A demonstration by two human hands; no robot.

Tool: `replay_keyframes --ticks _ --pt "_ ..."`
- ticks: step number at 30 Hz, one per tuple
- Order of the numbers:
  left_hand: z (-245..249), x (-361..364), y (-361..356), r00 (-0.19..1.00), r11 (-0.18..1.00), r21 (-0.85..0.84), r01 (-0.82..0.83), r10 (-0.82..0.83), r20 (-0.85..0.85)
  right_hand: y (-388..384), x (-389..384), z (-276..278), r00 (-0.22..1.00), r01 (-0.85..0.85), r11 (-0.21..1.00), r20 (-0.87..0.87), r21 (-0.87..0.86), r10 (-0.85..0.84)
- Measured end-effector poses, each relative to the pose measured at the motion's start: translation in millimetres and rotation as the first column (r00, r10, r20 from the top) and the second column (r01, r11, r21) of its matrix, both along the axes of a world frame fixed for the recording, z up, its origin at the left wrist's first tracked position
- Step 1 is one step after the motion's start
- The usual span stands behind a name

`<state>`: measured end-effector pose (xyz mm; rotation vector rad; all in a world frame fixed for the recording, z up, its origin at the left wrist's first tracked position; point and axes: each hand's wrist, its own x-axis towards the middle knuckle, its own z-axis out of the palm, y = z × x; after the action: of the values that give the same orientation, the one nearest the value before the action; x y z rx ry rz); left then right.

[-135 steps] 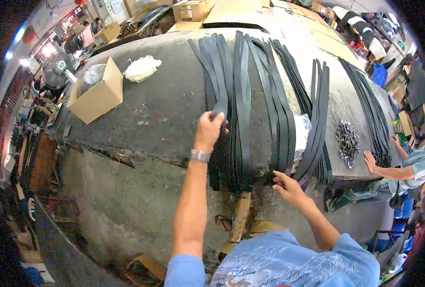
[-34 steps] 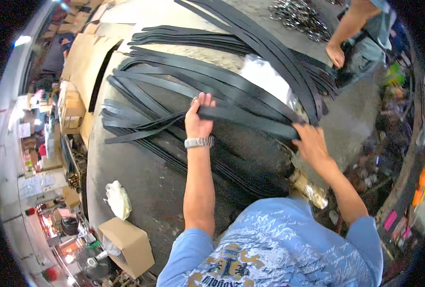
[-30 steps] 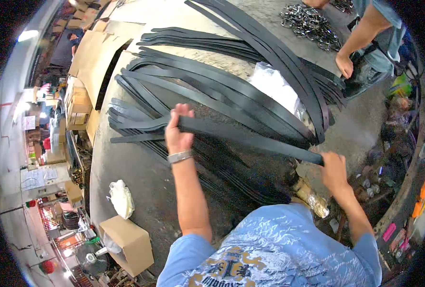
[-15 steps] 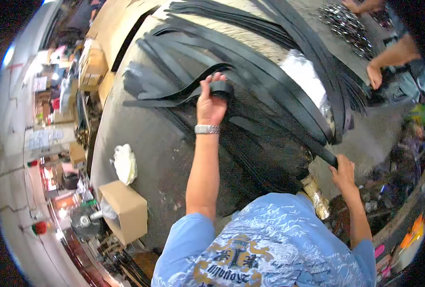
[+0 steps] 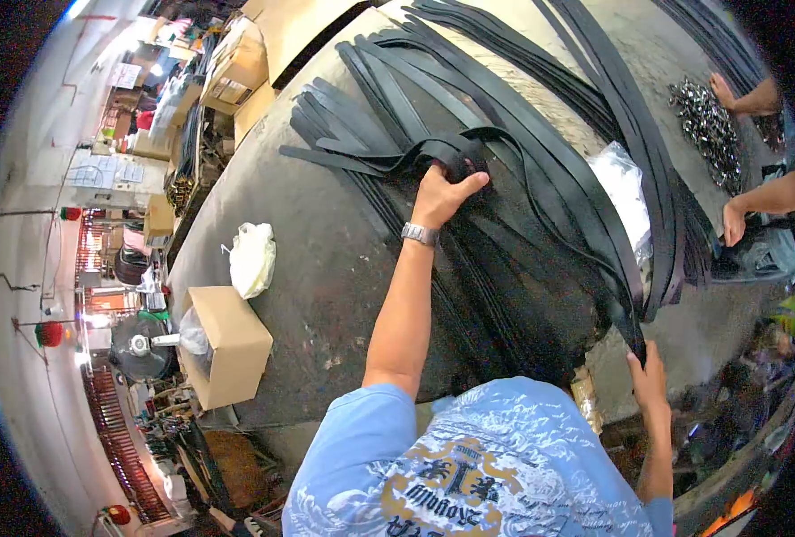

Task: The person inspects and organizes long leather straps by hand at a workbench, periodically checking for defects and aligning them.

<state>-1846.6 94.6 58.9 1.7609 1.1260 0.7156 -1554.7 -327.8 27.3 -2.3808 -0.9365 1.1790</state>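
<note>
We look over a broad, stained grey worktable (image 5: 326, 286) in a crowded workshop. On its left part we find an open cardboard box (image 5: 227, 345) and a white plastic bag (image 5: 252, 258). A fan (image 5: 138, 347) stands beyond, cartons (image 5: 236, 67) pile up farther off, and paper sheets (image 5: 115, 170) hang on the pale wall

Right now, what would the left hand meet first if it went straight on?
The left hand grips a bundle of black straps; straight past it, likely the laid-out straps on the table.
</note>
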Motion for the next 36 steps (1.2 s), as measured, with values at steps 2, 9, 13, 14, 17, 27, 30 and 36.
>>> replay_keyframes --ticks 2,9,13,14,17,27,30,36 --pt "-6 -9 -1 1.000 1.000 -0.003 -0.021 0.021 0.014 -7 -3 7 0.998 0.048 0.996 0.028 0.078 -0.050" --pt "-33 8 -32 0.932 0.993 0.119 -0.013 0.056 -0.359 -14 -12 24 0.944 0.215 0.969 -0.279 0.123 -0.174" --pt "-48 29 -39 0.808 0.939 0.342 -0.034 0.227 -0.543 -30 -8 1 0.932 0.277 0.949 -0.282 0.149 -0.228" --pt "-35 33 -47 0.820 0.951 0.305 -0.057 0.219 -0.529 -32 -8 0 0.934 0.295 0.937 -0.264 0.186 -0.241" --pt "-1 36 -99 0.881 0.977 0.195 -0.084 0.164 -0.443 -37 -9 6 0.941 0.319 0.906 -0.209 0.279 -0.267" --pt "-2 39 -266 0.838 0.266 -0.846 0.463 0.180 0.515 0 -116 122 0.960 -0.195 0.930 0.253 0.312 0.116" --pt "-13 29 -285 0.716 0.050 -0.768 0.639 0.325 0.617 -17 -126 115 0.921 -0.253 0.891 0.375 0.377 0.103" --pt "-29 16 -292 0.768 -0.228 -0.735 0.638 0.258 0.587 -37 -142 156 0.923 -0.135 0.912 0.383 0.388 -0.026"
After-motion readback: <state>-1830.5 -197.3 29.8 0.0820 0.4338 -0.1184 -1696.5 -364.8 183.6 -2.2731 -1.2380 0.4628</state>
